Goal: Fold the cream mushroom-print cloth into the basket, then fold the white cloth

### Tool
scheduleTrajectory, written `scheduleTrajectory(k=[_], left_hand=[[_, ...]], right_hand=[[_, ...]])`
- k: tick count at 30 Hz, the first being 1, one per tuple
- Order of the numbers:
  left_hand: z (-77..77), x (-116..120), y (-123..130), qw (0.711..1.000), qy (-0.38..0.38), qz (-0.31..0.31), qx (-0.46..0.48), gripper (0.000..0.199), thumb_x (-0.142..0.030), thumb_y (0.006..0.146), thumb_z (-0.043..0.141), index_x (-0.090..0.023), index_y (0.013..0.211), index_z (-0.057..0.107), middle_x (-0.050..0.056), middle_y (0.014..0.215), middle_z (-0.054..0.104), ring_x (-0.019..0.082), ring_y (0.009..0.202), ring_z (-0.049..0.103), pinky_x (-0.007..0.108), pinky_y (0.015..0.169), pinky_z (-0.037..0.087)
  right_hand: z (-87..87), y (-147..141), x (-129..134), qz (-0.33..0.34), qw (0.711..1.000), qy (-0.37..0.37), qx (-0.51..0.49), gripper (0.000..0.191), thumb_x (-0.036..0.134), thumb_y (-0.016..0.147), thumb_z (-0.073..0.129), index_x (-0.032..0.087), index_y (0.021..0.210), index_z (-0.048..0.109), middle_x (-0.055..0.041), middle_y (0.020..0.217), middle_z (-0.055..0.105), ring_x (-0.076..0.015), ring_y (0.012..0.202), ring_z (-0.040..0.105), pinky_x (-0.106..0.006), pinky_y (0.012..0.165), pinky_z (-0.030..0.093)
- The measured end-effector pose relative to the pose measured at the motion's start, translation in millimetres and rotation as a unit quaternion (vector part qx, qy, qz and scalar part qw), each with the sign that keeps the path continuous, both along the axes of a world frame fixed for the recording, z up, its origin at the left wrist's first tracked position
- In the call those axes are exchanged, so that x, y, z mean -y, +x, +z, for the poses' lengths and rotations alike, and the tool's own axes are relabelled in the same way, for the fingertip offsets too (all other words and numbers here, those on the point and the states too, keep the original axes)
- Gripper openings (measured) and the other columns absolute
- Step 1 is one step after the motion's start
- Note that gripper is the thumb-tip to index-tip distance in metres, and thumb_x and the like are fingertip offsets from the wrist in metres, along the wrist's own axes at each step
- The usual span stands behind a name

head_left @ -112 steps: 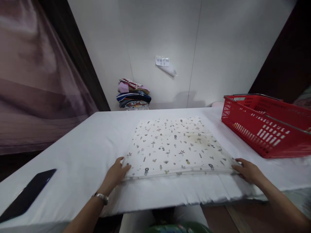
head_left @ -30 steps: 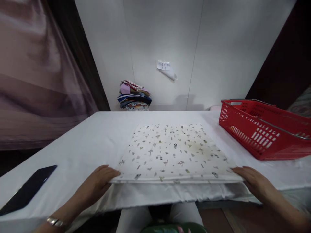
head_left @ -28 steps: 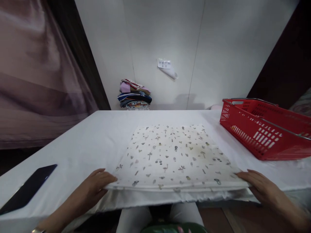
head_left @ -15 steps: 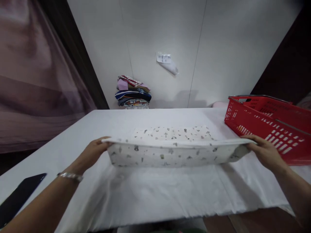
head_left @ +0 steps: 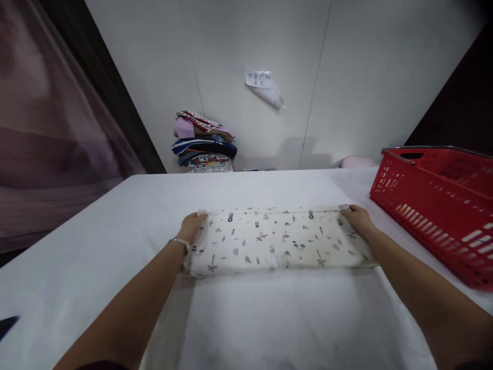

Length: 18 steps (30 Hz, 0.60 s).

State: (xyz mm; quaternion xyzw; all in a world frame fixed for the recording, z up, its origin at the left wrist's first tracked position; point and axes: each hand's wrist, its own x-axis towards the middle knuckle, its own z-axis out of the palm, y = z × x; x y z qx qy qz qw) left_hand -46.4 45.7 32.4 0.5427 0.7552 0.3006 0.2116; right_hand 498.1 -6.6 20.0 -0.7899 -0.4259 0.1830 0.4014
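A white cloth (head_left: 275,239) with small printed figures lies as a long folded strip across the white-covered table (head_left: 162,192). At its far left corner, my left hand (head_left: 191,226) pinches the edge between thumb and fingers. The far right corner is gripped by my right hand (head_left: 357,218) in the same way. Both arms reach forward, and the near edge of the strip hangs toward me, folded over. What kind of cloth piece it is cannot be made out.
A red plastic basket (head_left: 439,205) stands on the table at the right. Folded clothes (head_left: 206,141) are stacked at the back left by the wall. A paper label (head_left: 259,78) hangs on the wall. A dark flat object (head_left: 7,325) shows at the left edge.
Both hands have moved forward and closer together, carrying the held edge away from me over the far part of the cloth. The cloth is now a folded strip.
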Motion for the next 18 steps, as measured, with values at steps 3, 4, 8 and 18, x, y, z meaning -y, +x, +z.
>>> scheduleTrajectory(k=[3, 4, 8, 18], left_hand=[[-0.9, -1, -2, 0.999, -0.021, 0.011, 0.029, 0.023, -0.032, 0.071, 0.048, -0.015, 0.074, 0.063, 0.007, 0.073, 0.066, 0.019, 0.07, 0.061, 0.024, 0.056, 0.043], [-0.3, -1, -2, 0.999, -0.022, 0.014, 0.035, 0.022, -0.032, 0.071, 0.049, -0.015, 0.075, 0.063, 0.007, 0.073, 0.066, 0.019, 0.072, 0.06, 0.024, 0.057, 0.043], [1.4, -1, 0, 0.998, -0.021, 0.026, 0.057, 0.019, -0.032, 0.067, 0.052, -0.016, 0.07, 0.062, 0.004, 0.067, 0.063, 0.02, 0.07, 0.058, 0.025, 0.056, 0.041], [46.4, 33, -8, 0.964, 0.037, -0.033, 0.261, 0.03, -0.036, 0.057, 0.064, -0.014, 0.078, 0.063, 0.002, 0.07, 0.065, 0.015, 0.065, 0.057, 0.024, 0.058, 0.045]], right_hand=[[-5.0, 4, 0, -0.001, 1.0, 0.004, 0.002, 0.031, 0.03, 0.063, 0.058, 0.011, 0.085, 0.065, -0.0031, 0.066, 0.062, -0.0135, 0.055, 0.053, -0.023, 0.05, 0.04], [-4.8, 4, -1, 0.0, 1.0, 0.007, 0.004, 0.03, 0.03, 0.063, 0.058, 0.011, 0.085, 0.066, -0.0034, 0.067, 0.063, -0.014, 0.056, 0.053, -0.023, 0.05, 0.04], [-1.3, 1, -1, 0.003, 0.999, 0.029, 0.014, 0.026, 0.029, 0.062, 0.058, 0.012, 0.08, 0.065, -0.0032, 0.066, 0.063, -0.0149, 0.06, 0.055, -0.023, 0.052, 0.041], [42.3, -11, 35, 0.04, 0.966, 0.156, -0.202, 0.033, 0.035, 0.05, 0.07, 0.018, 0.076, 0.059, 0.0017, 0.062, 0.058, -0.0118, 0.051, 0.05, -0.023, 0.046, 0.039]])
